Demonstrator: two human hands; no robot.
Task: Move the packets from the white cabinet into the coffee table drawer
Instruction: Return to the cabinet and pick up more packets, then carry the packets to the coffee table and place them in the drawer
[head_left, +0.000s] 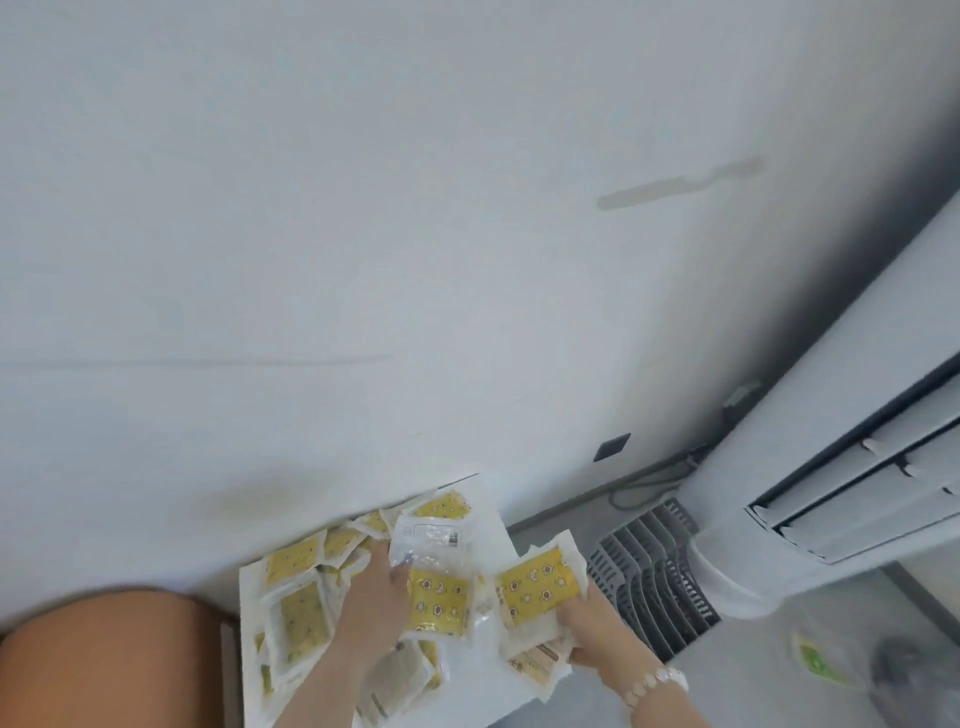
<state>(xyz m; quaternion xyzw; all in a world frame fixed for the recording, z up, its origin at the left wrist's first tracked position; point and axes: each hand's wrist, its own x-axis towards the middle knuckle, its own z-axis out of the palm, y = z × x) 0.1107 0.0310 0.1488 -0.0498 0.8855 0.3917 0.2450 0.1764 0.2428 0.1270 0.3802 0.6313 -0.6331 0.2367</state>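
Many packets (298, 613), yellow inside clear wrapping, lie spread and overlapping on the top of the white cabinet (488, 670), which stands against a pale wall (363, 234). The left hand (371, 608) is over the heap and pinches one yellow packet (436, 603) by its left edge; the thumb lies on top, and the other fingers are hidden, so I cannot tell how they lie. One more packet (431, 538), with its white printed side up, lies just behind it. The right hand (592, 629), with a bead bracelet (657, 683) on the wrist, holds a stack of packets (537, 590) beside the cabinet edge, above the grey floor (753, 691), with its fingers curled around the right side of the stack. A tall white air conditioner (810, 467) stands at the right. A brown rounded object (104, 660) is at the lower left.
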